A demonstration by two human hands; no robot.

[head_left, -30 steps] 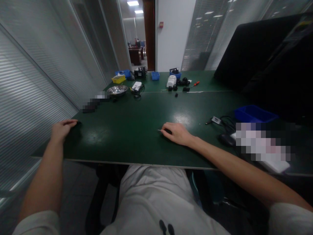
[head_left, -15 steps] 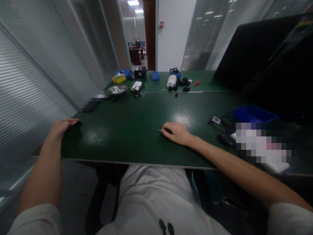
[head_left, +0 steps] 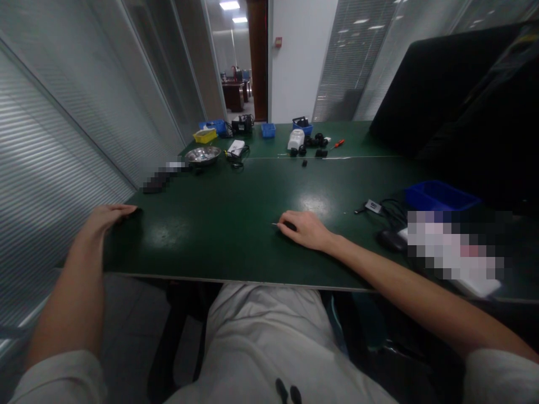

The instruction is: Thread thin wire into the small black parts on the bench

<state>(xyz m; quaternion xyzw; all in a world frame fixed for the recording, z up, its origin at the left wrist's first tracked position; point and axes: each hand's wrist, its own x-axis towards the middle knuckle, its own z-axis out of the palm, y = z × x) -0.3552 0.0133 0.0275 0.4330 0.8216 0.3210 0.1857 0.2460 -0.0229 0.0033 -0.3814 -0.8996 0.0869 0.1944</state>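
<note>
My right hand (head_left: pixel 306 229) rests on the green table (head_left: pixel 219 241), thumb and forefinger pinched together. Out of the pinch, to the left, sticks a thin pale pin-like piece (head_left: pixel 274 224); the rest of it is hidden by my fingers. At the table's left edge lies my left hand (head_left: pixel 110 216), its fingers stretched out to the right and close together. I see nothing held in it, though its underside is hidden. To the right of my right hand are a black computer mouse (head_left: pixel 391 240) and a dark cable with a white tag (head_left: pixel 373 206).
At right stand a blue tray (head_left: pixel 440 195), a blurred-out pale object (head_left: pixel 455 247) and a large black monitor (head_left: pixel 446 95). Farther back are a metal bowl (head_left: pixel 203 155), a yellow tray (head_left: pixel 205 136), a white adapter (head_left: pixel 236 148), black parts (head_left: pixel 315 140) and a red-handled screwdriver (head_left: pixel 339 143).
My left forearm has shifted very slightly, with the hand in nearly the same spot. My right hand and the thin piece have stayed put.
</note>
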